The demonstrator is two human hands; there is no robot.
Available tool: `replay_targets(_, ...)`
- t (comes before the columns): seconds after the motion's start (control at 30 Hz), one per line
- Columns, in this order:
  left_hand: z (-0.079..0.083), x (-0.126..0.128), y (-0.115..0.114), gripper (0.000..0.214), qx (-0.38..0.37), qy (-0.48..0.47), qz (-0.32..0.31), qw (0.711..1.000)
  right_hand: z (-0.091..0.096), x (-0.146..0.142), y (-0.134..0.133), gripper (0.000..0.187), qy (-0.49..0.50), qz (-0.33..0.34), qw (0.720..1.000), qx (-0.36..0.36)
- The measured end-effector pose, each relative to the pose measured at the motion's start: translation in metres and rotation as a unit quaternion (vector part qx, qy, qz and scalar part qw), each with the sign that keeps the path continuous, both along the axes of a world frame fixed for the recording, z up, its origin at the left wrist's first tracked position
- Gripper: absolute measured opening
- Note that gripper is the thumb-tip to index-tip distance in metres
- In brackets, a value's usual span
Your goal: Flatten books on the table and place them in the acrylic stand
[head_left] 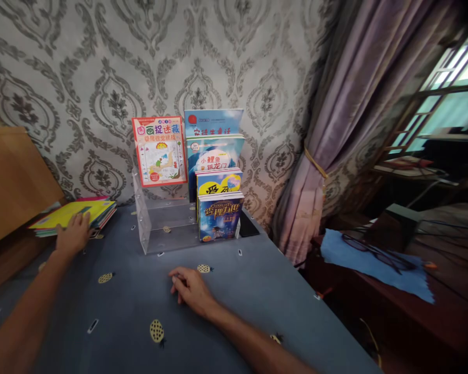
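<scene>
My left hand point(74, 231) rests on a stack of thin books at the far left, its fingers stretched across the top yellow book point(54, 214). Over the table in front of the stand, my right hand point(190, 288) is empty, its fingers loosely bent and partly apart. Beyond it stands a clear acrylic tiered stand point(142, 218). In its right half are a dark blue book point(220, 221), a yellow-and-white book point(218, 183), a turquoise book point(214, 153) and a light blue book point(214, 118), rising in steps. A red-bordered picture book point(161, 156) stands upright at the back left.
The table has a blue-grey cloth point(125, 306) printed with pineapples. A wooden box or cabinet point(15, 182) borders it on the left. Patterned wallpaper point(113, 104) is behind, a tied curtain point(312, 192) at the right. Glasses point(374, 252) lie on a blue cloth point(339, 254) on a lower surface.
</scene>
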State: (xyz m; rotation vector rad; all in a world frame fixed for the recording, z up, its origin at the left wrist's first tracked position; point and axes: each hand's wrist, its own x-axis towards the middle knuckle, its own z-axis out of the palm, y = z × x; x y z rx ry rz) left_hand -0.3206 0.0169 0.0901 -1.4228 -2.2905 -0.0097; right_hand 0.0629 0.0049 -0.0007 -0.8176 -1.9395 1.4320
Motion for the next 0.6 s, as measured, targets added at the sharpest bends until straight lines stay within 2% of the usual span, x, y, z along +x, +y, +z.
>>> replay_targets(0.1,0.002,-0.001,0.01,0.048,-0.026,-0.049,0.015,0.998,0.0,0.001,0.001,0.026,0.004,-0.001,1.0,-0.01)
replay_targets(0.2,0.003,-0.005,0.01,0.047,-0.035,-0.054,0.015,0.998,0.001,0.001,0.001,0.025,0.006,0.0,1.0,-0.006)
replay_targets(0.4,-0.002,-0.001,-0.008,0.046,-0.029,-0.038,0.008,0.999,-0.001,0.0,0.001,0.025,0.006,-0.003,1.0,0.004)
replay_targets(0.6,-0.016,0.004,-0.031,0.051,-0.028,-0.02,-0.013,0.999,-0.002,-0.002,0.002,0.027,-0.001,-0.001,1.0,0.001)
